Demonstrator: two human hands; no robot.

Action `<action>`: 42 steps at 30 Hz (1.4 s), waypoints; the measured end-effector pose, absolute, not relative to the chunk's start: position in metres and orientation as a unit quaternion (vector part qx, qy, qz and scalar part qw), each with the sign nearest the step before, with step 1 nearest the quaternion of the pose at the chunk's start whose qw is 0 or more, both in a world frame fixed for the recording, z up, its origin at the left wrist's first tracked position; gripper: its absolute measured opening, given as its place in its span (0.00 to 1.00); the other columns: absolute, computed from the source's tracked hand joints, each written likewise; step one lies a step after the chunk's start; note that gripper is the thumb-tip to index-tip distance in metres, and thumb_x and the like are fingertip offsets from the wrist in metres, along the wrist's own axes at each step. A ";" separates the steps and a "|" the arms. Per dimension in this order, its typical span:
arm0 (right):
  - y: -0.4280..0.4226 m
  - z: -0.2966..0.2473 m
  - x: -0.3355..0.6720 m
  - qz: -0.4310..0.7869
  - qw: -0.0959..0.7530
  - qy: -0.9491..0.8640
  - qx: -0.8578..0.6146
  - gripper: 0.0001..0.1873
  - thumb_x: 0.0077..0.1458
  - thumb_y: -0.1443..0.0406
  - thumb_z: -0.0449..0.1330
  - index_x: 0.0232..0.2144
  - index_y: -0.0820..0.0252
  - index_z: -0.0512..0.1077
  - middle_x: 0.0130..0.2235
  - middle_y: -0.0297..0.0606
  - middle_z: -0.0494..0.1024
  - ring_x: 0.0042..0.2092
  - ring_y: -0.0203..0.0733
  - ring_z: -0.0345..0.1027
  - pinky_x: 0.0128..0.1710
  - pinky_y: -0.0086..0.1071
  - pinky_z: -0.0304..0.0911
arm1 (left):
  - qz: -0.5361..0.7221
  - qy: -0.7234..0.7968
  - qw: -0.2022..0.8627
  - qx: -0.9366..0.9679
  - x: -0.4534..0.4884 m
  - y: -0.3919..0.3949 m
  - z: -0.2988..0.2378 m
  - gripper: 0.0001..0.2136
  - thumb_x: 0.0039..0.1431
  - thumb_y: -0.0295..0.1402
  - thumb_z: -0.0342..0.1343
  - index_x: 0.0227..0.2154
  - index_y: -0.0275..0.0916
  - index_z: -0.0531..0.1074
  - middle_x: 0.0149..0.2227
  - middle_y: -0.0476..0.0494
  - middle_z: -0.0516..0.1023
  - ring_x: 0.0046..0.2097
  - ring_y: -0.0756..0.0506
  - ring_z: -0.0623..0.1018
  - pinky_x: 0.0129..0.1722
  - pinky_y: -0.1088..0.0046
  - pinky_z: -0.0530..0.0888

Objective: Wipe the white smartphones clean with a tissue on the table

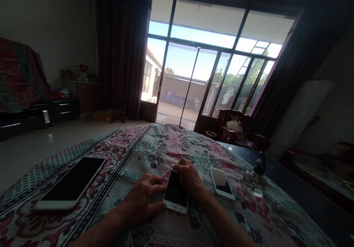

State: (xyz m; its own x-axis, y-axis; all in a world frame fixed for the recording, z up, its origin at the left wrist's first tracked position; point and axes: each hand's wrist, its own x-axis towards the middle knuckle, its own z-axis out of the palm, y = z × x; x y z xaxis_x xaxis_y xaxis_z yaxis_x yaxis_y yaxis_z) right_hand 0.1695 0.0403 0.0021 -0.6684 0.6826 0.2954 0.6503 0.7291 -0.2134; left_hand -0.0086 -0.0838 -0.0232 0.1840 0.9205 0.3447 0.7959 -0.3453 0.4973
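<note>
Left hand [141, 199], right hand [189, 177], three smartphones [175, 192]

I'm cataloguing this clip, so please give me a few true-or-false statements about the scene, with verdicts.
1. The right hand rests on the top end of a white smartphone. True.
2. The left hand is holding the large tablet. False: it is at the smartphone's left side, and the tablet lies apart from it.
3. A second white smartphone lies screen up to the right of the hands. True.
4. The cloth under the devices is plain white. False: it is a floral bedspread in pink, green and black.
</note>
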 end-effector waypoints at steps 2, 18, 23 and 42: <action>0.039 0.002 0.169 0.037 0.174 -0.917 -0.357 0.15 0.61 0.70 0.50 0.36 0.55 0.76 0.39 0.39 0.69 0.42 0.40 0.61 0.41 0.29 0.55 | 0.302 0.561 0.101 0.764 -0.009 -0.084 -0.024 0.20 0.49 0.39 0.65 0.47 0.49 0.76 0.51 0.45 0.75 0.53 0.40 0.70 0.55 0.60 0.68; 0.026 0.006 0.164 0.039 0.141 -0.935 -0.323 0.14 0.61 0.72 0.51 0.34 0.56 0.75 0.39 0.37 0.69 0.41 0.38 0.60 0.39 0.28 0.53 | 0.320 0.559 0.118 0.755 -0.007 -0.085 -0.021 0.15 0.48 0.38 0.65 0.41 0.46 0.79 0.49 0.46 0.76 0.52 0.40 0.70 0.54 0.62 0.68; 0.025 0.005 0.161 0.032 0.137 -0.939 -0.315 0.13 0.60 0.72 0.51 0.35 0.57 0.75 0.40 0.38 0.69 0.43 0.40 0.60 0.41 0.29 0.54 | 0.320 0.557 0.117 0.757 -0.008 -0.086 -0.020 0.15 0.49 0.39 0.65 0.41 0.46 0.78 0.49 0.46 0.76 0.52 0.40 0.70 0.54 0.62 0.67; 0.044 0.010 0.162 0.038 0.148 -0.914 -0.375 0.16 0.61 0.72 0.50 0.37 0.57 0.77 0.40 0.40 0.70 0.43 0.40 0.62 0.42 0.29 0.55 | 0.319 0.557 0.122 0.757 -0.008 -0.086 -0.020 0.19 0.49 0.38 0.64 0.46 0.50 0.76 0.49 0.46 0.75 0.52 0.40 0.70 0.54 0.61 0.67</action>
